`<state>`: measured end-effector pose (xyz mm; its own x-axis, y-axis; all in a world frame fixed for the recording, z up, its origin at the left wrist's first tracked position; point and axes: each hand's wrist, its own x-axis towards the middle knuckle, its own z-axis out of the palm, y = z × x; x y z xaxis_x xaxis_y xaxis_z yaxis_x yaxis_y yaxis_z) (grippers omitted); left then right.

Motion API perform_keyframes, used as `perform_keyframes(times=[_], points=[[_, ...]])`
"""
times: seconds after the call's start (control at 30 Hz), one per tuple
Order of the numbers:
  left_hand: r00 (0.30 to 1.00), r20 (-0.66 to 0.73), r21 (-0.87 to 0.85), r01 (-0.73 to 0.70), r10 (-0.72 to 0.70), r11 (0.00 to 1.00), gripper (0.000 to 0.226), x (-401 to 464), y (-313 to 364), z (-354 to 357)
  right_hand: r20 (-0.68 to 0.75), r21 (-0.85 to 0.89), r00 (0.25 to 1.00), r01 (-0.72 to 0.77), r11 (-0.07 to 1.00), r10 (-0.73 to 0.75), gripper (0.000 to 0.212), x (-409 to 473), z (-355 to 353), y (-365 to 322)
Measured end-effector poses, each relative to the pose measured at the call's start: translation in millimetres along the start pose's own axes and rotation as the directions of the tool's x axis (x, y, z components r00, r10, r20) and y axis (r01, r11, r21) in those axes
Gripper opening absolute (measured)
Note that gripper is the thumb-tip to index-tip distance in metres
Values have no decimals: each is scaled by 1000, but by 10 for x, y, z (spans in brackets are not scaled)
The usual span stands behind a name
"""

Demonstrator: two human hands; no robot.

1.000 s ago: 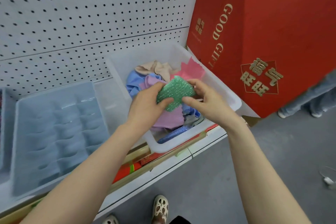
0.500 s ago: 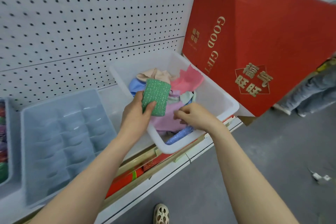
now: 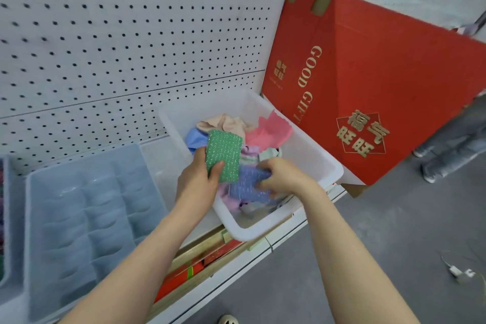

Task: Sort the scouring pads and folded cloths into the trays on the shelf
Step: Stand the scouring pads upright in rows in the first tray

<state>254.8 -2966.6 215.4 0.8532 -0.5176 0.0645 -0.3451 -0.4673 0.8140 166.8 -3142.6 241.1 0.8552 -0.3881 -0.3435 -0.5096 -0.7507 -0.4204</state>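
Observation:
A white plastic bin on the shelf holds a heap of cloths: pink, beige, blue and lilac. My left hand grips a green glittery scouring pad upright over the bin's left side, thumb across its front. My right hand reaches down into the bin and pinches a blue glittery scouring pad lying on the cloths. A pale blue divided tray sits to the left of the bin, its compartments bare.
A white pegboard wall backs the shelf. A big red gift carton leans at the right. A second tray's edge shows at far left with coloured items. Another person's legs stand on the grey floor.
My left hand took the green pad alone and lifted it upright. My right hand let go of it, dropped into the bin and caught hold of the blue pad.

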Motion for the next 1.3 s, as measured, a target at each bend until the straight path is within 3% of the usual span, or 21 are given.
perform_keyframes(times=[0.07, 0.13, 0.27, 0.43, 0.5, 0.6, 0.83, 1.07, 1.2, 1.3], points=[[998, -34, -71, 43, -45, 997, 48, 6, 17, -14, -130, 480, 990, 23, 877, 46, 18, -34, -126, 72], [994, -53, -183, 83, -94, 980, 57, 27, 11, -31, -180, 705, 980, 68, 706, 85, 17, -42, -178, 85], [986, -37, -439, 128, -160, 889, 52, 76, -14, -62, -268, 777, 956, 140, 613, 122, 13, 86, -57, 62], [973, -170, -469, 59, -155, 881, 21, 115, 3, -182, -352, 852, 919, 235, 468, 178, 25, 166, -98, -35], [960, -224, -476, 40, -166, 878, 20, 102, -36, -279, -368, 822, 917, 242, 515, 157, 30, 201, -115, -83], [930, -301, -489, 40, -211, 871, 20, 3, -151, -456, -449, 681, 889, 273, 680, 92, 35, 270, -80, -257], [844, -455, -497, 23, -284, 867, 30, -617, -735, -1110, -390, 780, 913, 397, 483, -121, 23, 80, 512, -1198], [673, -651, -451, 31, -352, 892, 21, -1315, -1505, -2184, -288, 841, 914, 385, 381, -287, 22, -300, 1547, -2374], [601, -703, -438, 55, -380, 897, 22, -1620, -1918, -2710, -302, 693, 863, 491, 528, -406, 23, -323, 2028, -2920], [582, -716, -415, 88, -385, 905, 22, -1786, -2185, -2974, -291, 242, 769, 635, 733, -570, 24, -279, 2249, -3190]])
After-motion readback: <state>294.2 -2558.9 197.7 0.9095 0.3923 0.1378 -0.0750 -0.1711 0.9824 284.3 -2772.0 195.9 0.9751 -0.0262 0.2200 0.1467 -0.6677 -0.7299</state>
